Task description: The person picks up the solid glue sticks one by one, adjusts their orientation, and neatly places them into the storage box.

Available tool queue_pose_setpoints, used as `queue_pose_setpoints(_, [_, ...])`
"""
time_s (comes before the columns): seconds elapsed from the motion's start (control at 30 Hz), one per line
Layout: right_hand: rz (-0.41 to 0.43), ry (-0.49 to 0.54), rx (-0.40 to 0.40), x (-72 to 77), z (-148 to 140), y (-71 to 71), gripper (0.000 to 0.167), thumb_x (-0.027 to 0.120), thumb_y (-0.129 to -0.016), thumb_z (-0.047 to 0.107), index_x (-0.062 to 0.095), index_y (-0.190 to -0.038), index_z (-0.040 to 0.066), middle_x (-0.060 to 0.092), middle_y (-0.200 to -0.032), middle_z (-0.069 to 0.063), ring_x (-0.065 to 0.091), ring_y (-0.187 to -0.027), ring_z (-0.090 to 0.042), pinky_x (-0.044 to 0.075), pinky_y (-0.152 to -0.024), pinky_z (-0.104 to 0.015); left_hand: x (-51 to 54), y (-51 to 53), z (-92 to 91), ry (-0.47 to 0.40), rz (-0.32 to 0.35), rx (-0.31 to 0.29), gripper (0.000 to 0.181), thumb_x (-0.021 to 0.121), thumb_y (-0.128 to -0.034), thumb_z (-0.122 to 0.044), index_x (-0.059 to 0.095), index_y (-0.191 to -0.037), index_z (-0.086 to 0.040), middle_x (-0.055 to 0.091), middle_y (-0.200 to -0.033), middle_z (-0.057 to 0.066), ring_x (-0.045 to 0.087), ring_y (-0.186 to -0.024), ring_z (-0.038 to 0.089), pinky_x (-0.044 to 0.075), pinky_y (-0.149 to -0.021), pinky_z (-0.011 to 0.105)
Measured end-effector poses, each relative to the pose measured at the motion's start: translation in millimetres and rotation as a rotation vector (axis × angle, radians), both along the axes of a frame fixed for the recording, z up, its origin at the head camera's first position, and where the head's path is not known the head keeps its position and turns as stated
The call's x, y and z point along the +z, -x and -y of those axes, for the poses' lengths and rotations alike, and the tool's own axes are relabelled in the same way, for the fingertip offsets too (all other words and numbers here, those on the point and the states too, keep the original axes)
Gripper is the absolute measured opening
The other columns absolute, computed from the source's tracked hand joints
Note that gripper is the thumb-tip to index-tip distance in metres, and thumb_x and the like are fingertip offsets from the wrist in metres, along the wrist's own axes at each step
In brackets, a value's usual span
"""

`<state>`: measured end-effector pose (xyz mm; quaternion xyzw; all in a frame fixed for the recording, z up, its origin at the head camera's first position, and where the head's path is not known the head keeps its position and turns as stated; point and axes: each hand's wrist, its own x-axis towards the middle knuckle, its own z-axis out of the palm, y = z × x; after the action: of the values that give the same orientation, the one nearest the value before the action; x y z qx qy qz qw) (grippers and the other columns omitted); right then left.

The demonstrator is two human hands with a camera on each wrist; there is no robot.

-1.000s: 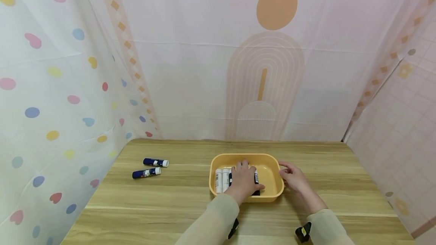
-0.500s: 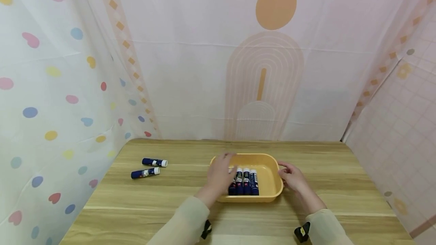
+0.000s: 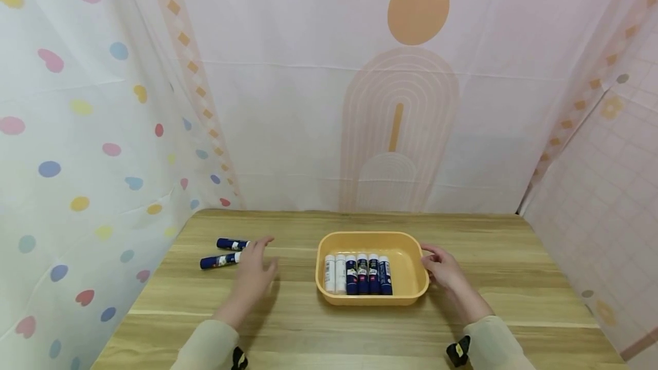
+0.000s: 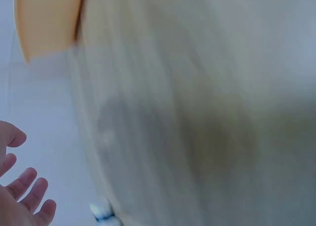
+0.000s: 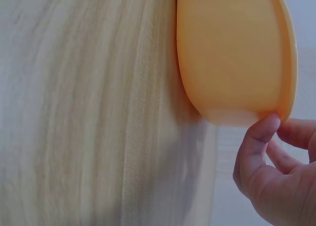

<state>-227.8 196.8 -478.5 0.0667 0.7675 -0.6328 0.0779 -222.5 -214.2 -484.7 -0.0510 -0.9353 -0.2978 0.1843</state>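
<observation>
In the head view my left hand hovers over the table just right of two dark blue glue sticks with white caps, its fingers spread and holding nothing. The rear glue stick and the front one lie on their sides; the hand partly covers their caps. A yellow plastic tray stands right of centre. Inside it a row of glue sticks lies side by side, two white ones at the left and several dark blue ones beside them. My right hand pinches the tray's right rim between thumb and fingers.
Everything stands on a wood-grain table. A patterned white curtain closes off the back, with more cloth at both sides. The left wrist view is blurred; a tray corner shows at its upper left.
My left hand has lifted off the glue sticks in the tray and moved left across the table towards the two loose ones. My right hand has stayed at the tray rim.
</observation>
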Motion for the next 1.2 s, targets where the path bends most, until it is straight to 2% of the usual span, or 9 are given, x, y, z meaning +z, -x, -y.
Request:
queue_pose_setpoints(0.17, [0.006,-0.005,0.018,0.8,-1,0.1,0.042,0.047,-0.097,0.003,0.041,-0.138,-0.003,0.050,-0.094,-0.011,0.053,-0.068,-0.015,0.048,-0.056,-0.025,-8.5,-11.2,34.7,0.092,-0.013,0.046,0.049,0.064,-0.0862,-0.010,0.049,-0.132,-0.001,0.051,-0.125,0.026,0.046,-0.116,0.046,0.038,-0.098,0.058])
queue_pose_setpoints(0.3, [0.001,-0.006,0.024,2.1,-1,-0.7,0.042,0.046,-0.097,0.003,0.040,-0.138,-0.003,0.050,-0.095,-0.012,0.054,-0.068,-0.015,0.048,-0.057,-0.025,-11.8,-13.3,56.0,0.180,-0.028,0.061,0.056,0.066,-0.0829,-0.010,0.047,-0.134,0.003,0.049,-0.127,0.032,0.044,-0.116,0.051,0.036,-0.098,0.060])
queue_pose_setpoints(0.4, [-0.001,-0.004,0.022,1.7,0,-0.2,0.042,0.046,-0.097,0.002,0.041,-0.138,-0.003,0.051,-0.093,-0.011,0.054,-0.068,-0.015,0.049,-0.057,-0.026,-15.9,-11.7,70.1,0.260,0.003,0.080,0.062,0.067,-0.0826,-0.013,0.042,-0.137,0.005,0.045,-0.130,0.034,0.042,-0.117,0.054,0.036,-0.097,0.063])
queue_pose_setpoints(0.5, [-0.003,-0.004,0.020,0.2,1,0.7,0.042,0.047,-0.096,0.002,0.041,-0.138,-0.004,0.051,-0.090,-0.010,0.054,-0.067,-0.015,0.049,-0.057,-0.027,-20.2,-9.4,81.8,0.331,0.068,0.101,0.067,0.066,-0.0859,-0.019,0.036,-0.141,0.004,0.040,-0.136,0.034,0.037,-0.121,0.054,0.034,-0.094,0.067])
queue_pose_setpoints(0.6, [-0.008,-0.006,0.015,-1.3,1,1.3,0.042,0.047,-0.096,0.002,0.042,-0.137,-0.004,0.050,-0.089,-0.009,0.054,-0.066,-0.015,0.049,-0.056,-0.027,-22.1,-6.6,89.2,0.366,0.130,0.115,0.067,0.063,-0.0883,-0.024,0.034,-0.142,0.003,0.037,-0.139,0.033,0.035,-0.124,0.053,0.034,-0.091,0.071])
queue_pose_setpoints(0.87, [-0.004,-0.007,0.009,-1.8,1,2.3,0.042,0.046,-0.096,0.002,0.041,-0.137,-0.003,0.049,-0.090,-0.009,0.053,-0.067,-0.015,0.048,-0.057,-0.026,-23.3,6.1,99.0,0.383,0.245,0.138,0.056,0.058,-0.0908,-0.021,0.041,-0.138,0.003,0.036,-0.139,0.034,0.032,-0.126,0.053,0.028,-0.097,0.071])
queue_pose_setpoints(0.97, [-0.006,-0.019,0.014,-1.6,2,1.7,0.041,0.047,-0.096,0.002,0.042,-0.137,-0.003,0.050,-0.091,-0.010,0.054,-0.068,-0.015,0.049,-0.058,-0.027,-25.2,8.7,102.4,0.387,0.247,0.148,0.050,0.059,-0.0903,-0.018,0.045,-0.133,0.004,0.041,-0.135,0.033,0.036,-0.123,0.052,0.030,-0.095,0.070])
queue_pose_setpoints(1.2, [-0.008,-0.021,-0.003,-1.1,3,1.8,0.041,0.047,-0.096,0.002,0.043,-0.136,-0.003,0.049,-0.089,-0.009,0.053,-0.068,-0.015,0.048,-0.057,-0.026,-23.1,10.7,106.5,0.399,0.193,0.153,0.039,0.061,-0.0873,-0.009,0.053,-0.124,0.001,0.052,-0.120,0.030,0.049,-0.108,0.049,0.039,-0.086,0.065])
